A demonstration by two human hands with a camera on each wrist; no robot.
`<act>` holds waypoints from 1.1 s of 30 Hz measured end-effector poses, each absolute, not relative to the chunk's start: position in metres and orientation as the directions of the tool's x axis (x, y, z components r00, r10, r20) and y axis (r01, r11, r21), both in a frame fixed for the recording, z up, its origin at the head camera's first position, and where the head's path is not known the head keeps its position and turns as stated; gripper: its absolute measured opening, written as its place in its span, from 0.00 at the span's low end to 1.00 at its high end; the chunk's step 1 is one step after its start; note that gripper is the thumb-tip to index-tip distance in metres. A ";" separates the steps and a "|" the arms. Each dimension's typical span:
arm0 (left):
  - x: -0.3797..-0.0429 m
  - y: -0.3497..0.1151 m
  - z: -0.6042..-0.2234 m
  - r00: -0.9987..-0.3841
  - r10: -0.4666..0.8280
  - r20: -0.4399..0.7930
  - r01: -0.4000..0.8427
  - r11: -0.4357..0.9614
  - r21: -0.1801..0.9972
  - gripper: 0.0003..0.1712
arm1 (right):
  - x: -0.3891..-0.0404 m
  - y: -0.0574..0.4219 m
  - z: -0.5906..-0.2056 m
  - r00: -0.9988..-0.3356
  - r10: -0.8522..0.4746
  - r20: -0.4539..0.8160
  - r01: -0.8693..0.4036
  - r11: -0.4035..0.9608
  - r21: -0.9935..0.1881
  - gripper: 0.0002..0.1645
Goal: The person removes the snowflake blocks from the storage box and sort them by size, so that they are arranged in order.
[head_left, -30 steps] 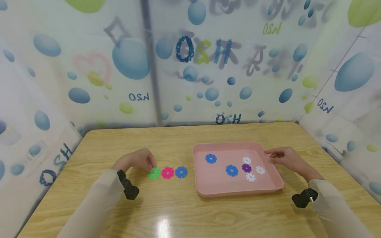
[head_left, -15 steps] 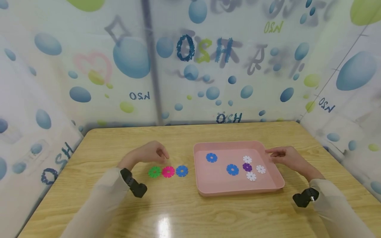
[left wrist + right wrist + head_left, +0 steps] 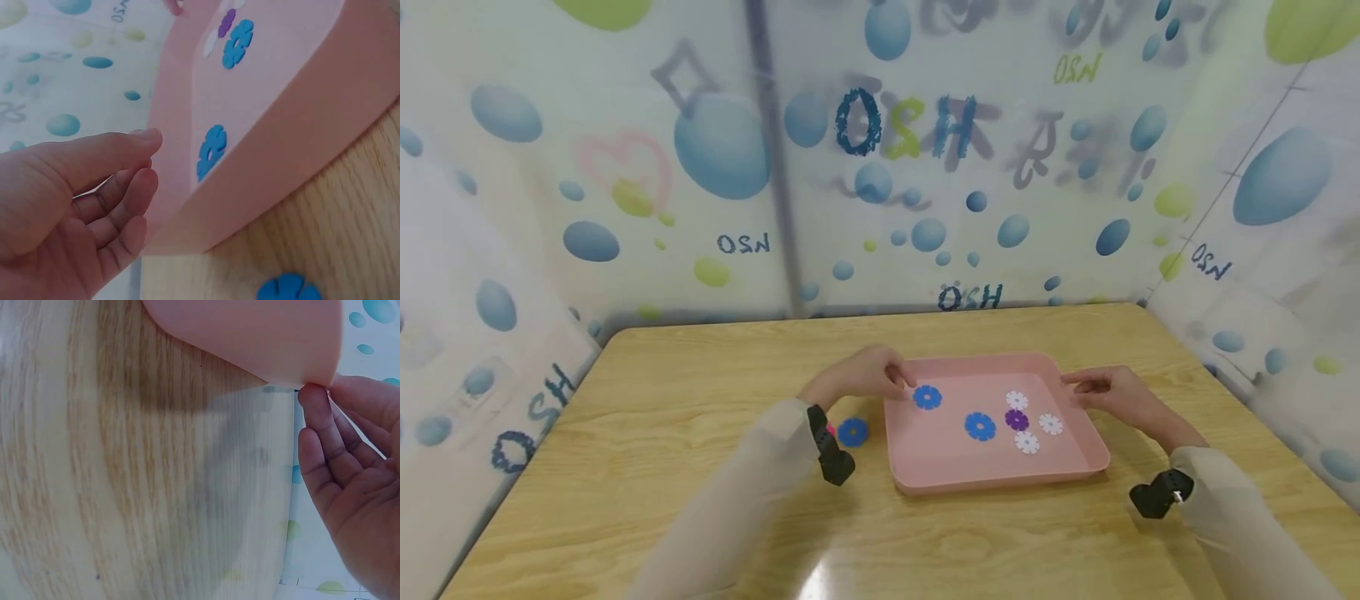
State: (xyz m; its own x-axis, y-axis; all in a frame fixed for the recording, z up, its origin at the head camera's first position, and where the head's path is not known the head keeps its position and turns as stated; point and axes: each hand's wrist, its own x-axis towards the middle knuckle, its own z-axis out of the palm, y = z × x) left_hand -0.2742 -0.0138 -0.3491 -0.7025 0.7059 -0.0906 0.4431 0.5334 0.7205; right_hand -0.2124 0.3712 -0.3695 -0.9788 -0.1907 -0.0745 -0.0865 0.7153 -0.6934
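My left hand hovers at the left edge of the pink tray, close to a blue notched plastic disc inside it. In the left wrist view its fingers are loosely bent, with nothing between them and the thumb. My right hand pinches the tray's right rim, its fingertips at the corner. Also in the tray lie another blue disc, a purple disc and several white discs.
On the wooden table, left of the tray, lies a blue disc. A sliver of a pink disc shows beside it, mostly hidden by my left wrist. A patterned curtain stands behind the table.
My left hand has let go of the green disc and moved right to the tray's left edge. The green disc is now hidden behind my arm. The right hand stays at the tray.
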 end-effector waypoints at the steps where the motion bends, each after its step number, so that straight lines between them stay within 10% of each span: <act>1: -0.275 -0.009 -0.351 -0.708 0.699 -0.100 0.435 0.543 0.718 0.10 | -0.213 0.371 -0.370 -0.979 -0.190 -0.079 -0.082 0.713 -0.696 0.25; 33: -0.277 0.036 -0.377 -0.800 0.578 -0.159 0.472 0.770 0.429 0.17 | -0.212 0.370 -0.371 -0.978 -0.196 -0.067 -0.091 0.698 -0.710 0.24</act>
State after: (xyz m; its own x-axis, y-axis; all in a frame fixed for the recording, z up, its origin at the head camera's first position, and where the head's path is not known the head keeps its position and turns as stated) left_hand -0.2773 0.0357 -0.3774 -0.8000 0.5785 -0.1592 0.4718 0.7704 0.4288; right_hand -0.2117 0.3698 -0.3708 -0.9784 -0.1957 -0.0667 -0.0912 0.6980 -0.7103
